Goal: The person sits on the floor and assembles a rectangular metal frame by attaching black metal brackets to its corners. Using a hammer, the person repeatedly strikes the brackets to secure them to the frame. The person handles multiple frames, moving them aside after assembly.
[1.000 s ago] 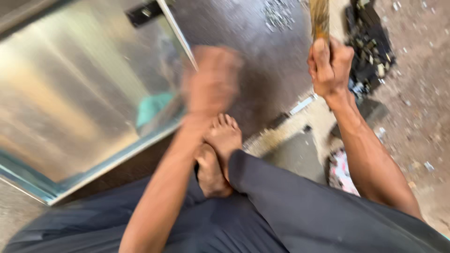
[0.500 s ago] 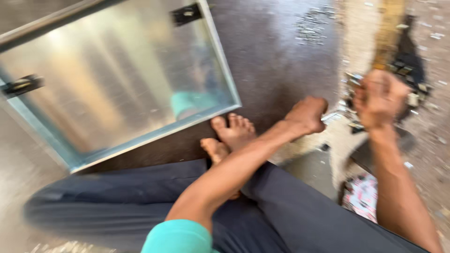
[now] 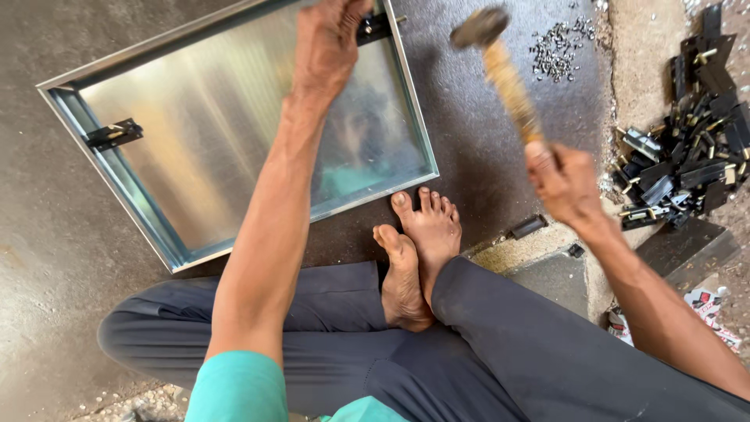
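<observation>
Head view: right hand (image 3: 564, 181) clenches raised hammer (image 3: 500, 59); left hand (image 3: 328, 39) pinches latch (image 3: 375, 27) on metal tray (image 3: 234, 133). Strike squarely, fingers clear.

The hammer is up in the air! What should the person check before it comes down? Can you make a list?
1. Right hand grips the hammer handle firmly: ok.
2. Left hand steadies the black latch at the metal tray edge: ok.
3. Left fingers out of the strike path: cannot tell.
4. Bare feet away from the strike spot: ok.
5. Pile of black latches within reach: ok.
</observation>
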